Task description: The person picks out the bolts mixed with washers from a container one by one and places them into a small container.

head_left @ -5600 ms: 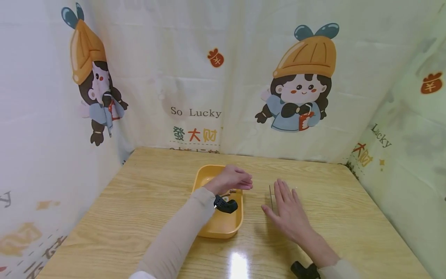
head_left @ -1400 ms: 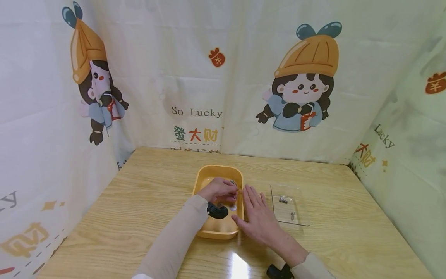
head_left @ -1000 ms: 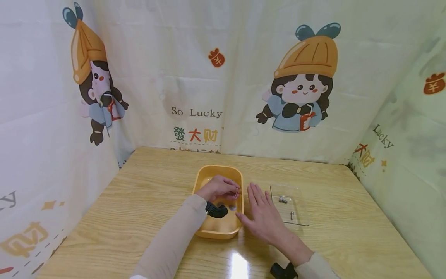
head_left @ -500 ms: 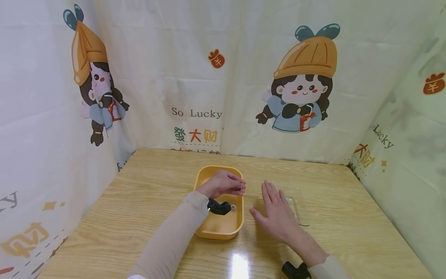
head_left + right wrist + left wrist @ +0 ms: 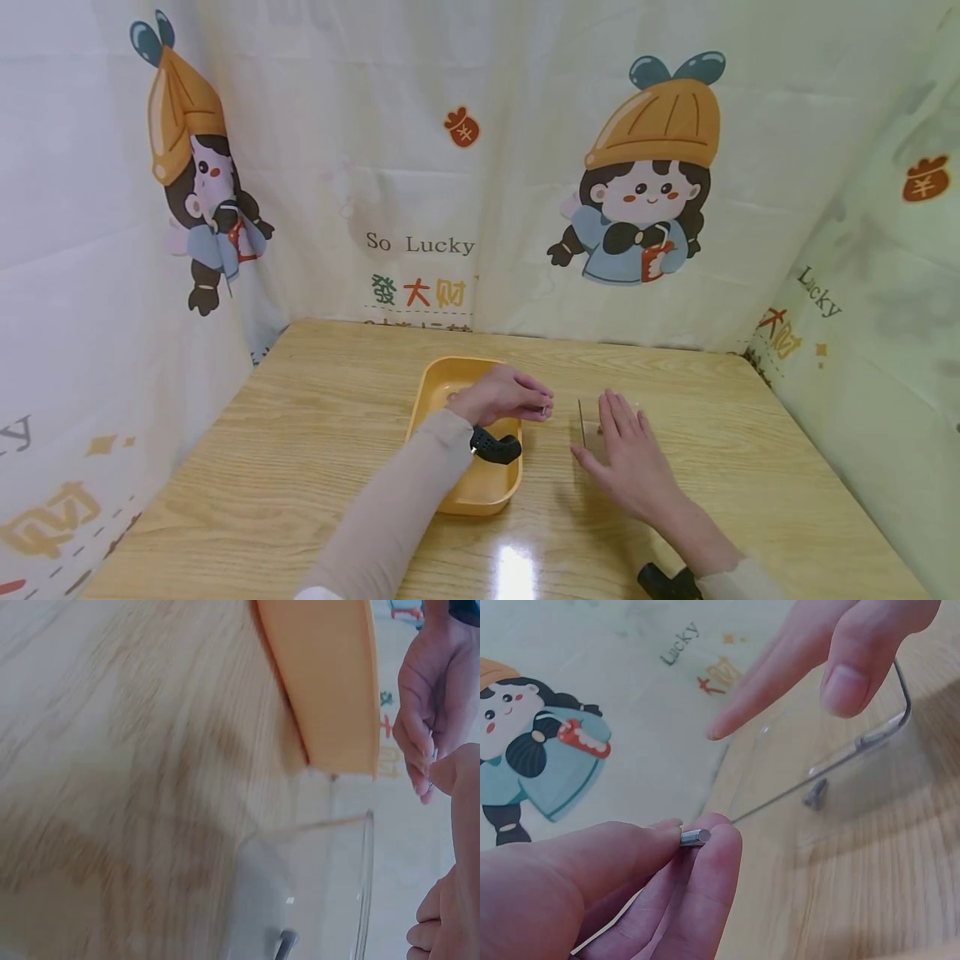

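Note:
My left hand (image 5: 510,396) hovers past the right rim of the orange bin (image 5: 480,507). Between thumb and fingertips it pinches a small silver bolt (image 5: 695,838), only one end of which shows. To the right, my right hand (image 5: 633,458) is held out flat with straight fingers over a clear plastic box (image 5: 581,421), hiding most of it in the head view. Inside that box a metal bolt (image 5: 815,793) lies on the bottom in the left wrist view. The right wrist view also shows a bolt (image 5: 285,945) through the box's wall.
Both containers stand on a wood-grain table (image 5: 315,417), with a gap between them. A small round piece (image 5: 452,397) lies at the bin's far left. Printed curtains (image 5: 525,167) enclose the table's back and sides.
The left hand has picked up the bolt inside the orange bin, then lifted and moved right over the rim. The right hand has shifted from beside the bin rightward over the clear box.

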`<state>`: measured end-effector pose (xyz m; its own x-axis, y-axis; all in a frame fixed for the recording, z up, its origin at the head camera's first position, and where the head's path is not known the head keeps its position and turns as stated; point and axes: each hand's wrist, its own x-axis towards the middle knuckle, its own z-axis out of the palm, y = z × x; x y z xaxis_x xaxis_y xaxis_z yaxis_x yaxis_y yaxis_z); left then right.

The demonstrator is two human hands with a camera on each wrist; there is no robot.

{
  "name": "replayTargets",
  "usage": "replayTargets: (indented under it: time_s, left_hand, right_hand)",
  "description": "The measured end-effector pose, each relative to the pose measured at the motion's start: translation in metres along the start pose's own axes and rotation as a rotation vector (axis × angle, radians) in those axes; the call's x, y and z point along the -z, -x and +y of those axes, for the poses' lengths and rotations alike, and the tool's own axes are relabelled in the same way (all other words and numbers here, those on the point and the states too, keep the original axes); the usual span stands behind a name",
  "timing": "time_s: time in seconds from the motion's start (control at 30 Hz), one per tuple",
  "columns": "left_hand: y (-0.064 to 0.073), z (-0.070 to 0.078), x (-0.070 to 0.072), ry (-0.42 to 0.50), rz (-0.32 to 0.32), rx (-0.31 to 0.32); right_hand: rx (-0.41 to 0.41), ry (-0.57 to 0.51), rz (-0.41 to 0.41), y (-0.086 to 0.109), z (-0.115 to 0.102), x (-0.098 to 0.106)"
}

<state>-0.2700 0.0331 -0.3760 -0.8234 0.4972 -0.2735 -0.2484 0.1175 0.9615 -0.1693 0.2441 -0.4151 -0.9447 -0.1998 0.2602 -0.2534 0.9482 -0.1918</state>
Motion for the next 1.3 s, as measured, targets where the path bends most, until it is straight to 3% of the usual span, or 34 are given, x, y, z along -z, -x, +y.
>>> replayTargets:
  time_s: [0.47, 0.87, 1.3]
  left_hand:
    - [-0.007, 0.001, -0.035, -0.014, -0.020, -0.003]
    - [-0.016, -0.003, -0.056, 0.013, -0.008, -0.012]
    - [-0.023, -0.004, -0.076, -0.057, 0.044, -0.029]
  right_hand:
    - [-0.097, -0.018, -0.051, 0.018, 0.030, 0.004]
    - [-0.110, -0.002, -0.051, 0.020, 0.041, -0.010]
    - [-0.089, 0.001, 0.002, 0.021, 0.040, -0.016]
